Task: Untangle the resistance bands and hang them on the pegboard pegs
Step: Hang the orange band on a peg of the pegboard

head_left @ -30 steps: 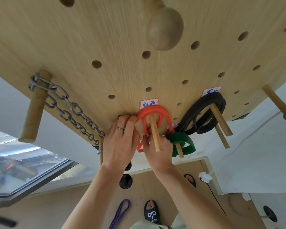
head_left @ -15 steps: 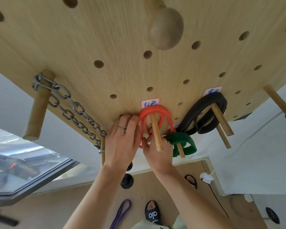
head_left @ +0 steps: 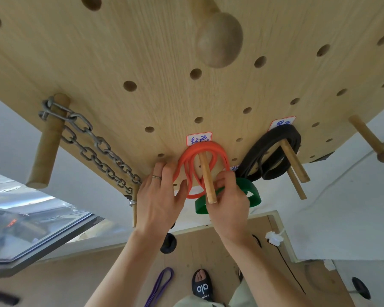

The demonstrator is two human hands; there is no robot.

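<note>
Head camera is looking steeply up and down along a pale wooden pegboard (head_left: pixel 142 63) drilled with round holes, where a coiled orange-red rubber resistance band (head_left: pixel 201 149) is hanging in several loops around a plain wooden dowel peg (head_left: pixel 207 178) just under a small white handwritten label (head_left: pixel 199 139). Left hand (head_left: pixel 160 202), wearing a thin ring, is resting flat with fingers spread against the board and touching the left side of the orange-red coil, its grip open and closing on nothing. Right hand (head_left: pixel 228 202) is sitting just beside the peg with its fingers curled at the lower right of the orange-red loops and over a wide green flat band (head_left: pixel 251 193); whether that grip is actually pinching either band cannot be told. Further right, a thick black resistance band (head_left: pixel 275 140) is hanging looped over two more wooden pegs. Off to the left, a grey steel chain (head_left: pixel 93 147) is draping from a thicker wooden peg (head_left: pixel 47 147). Down on the wooden floor (head_left: pixel 208 244), a thin purple band (head_left: pixel 160 284) is lying loose near a black slide sandal (head_left: pixel 201 284) on the person's foot.
</note>
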